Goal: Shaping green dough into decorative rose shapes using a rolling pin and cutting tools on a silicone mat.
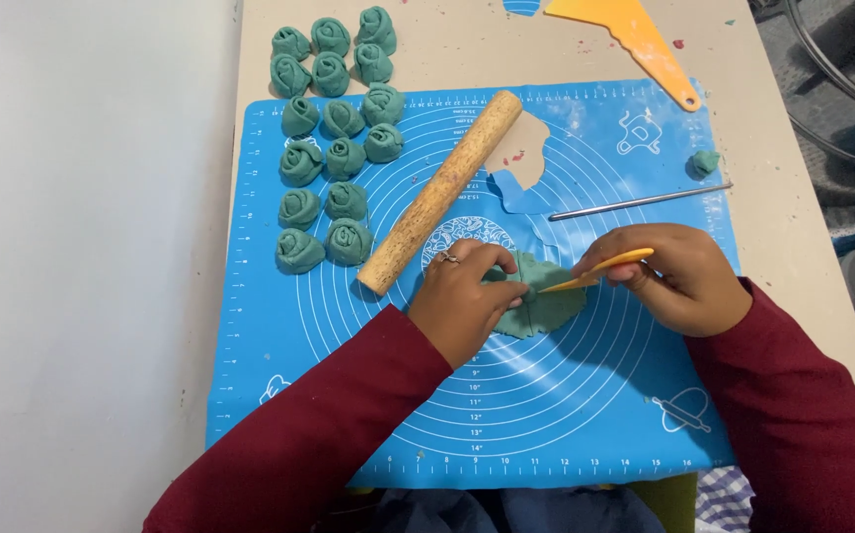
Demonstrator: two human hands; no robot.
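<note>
Dough [546, 306], green, flattened, ragged-edged, on blue mat [279, 326] near its centre ring. Left hand [462, 296] fingers down on dough's left edge, pressing; grip not pinching, ring on one finger. Right hand [679, 276] grip pressed together on yellow cutter [595, 268], pinching its right end; cutter tip touching dough's upper right edge. Rolling pin [442, 192] wooden, speckled, diagonal on mat, lower end just beside left hand. Rosettes [334, 138] of same green dough in rows, upper left, some on mat, some on desk [793, 197] beyond mat's top edge. Metal rod [640, 200] lying across mat's right edge, above right hand. Small green lump [705, 162] on desk just above rod. Orange scraper [635, 39] at top of desk, well apart from hands. Both sleeves dark red.
</note>
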